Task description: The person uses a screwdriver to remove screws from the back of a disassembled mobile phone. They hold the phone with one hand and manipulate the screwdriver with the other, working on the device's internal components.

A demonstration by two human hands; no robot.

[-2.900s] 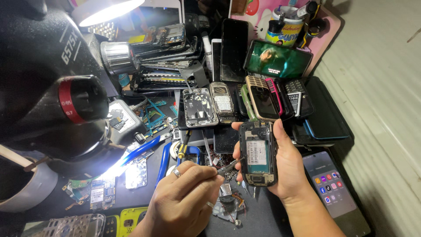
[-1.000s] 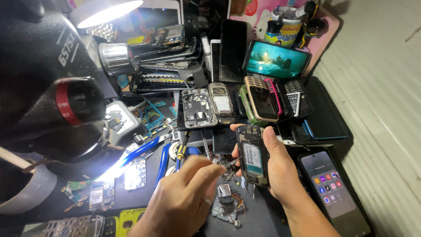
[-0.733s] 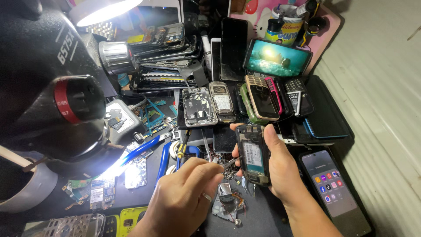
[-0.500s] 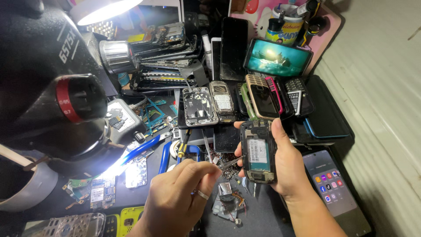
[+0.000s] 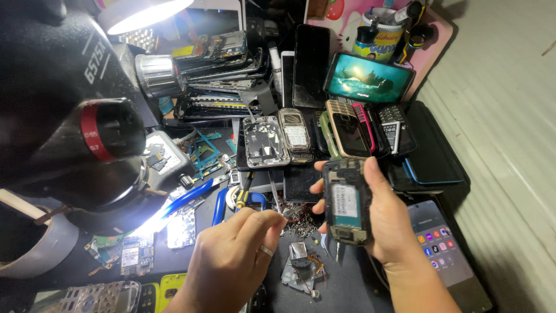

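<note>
Right hand [image 5: 385, 220]: holds an open phone [image 5: 346, 203] upright, centre of frame.
Left hand [image 5: 231, 261]: lower centre, fingers pinched on a thin tool [image 5: 291, 211], its tip near the phone.
Pliers [image 5: 191, 197]: left of hands.

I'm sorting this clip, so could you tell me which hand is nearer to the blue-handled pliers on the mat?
Left. The left hand sits just below and right of the blue-handled pliers, apart from them; the right hand is farther right, holding the opened phone.
</note>
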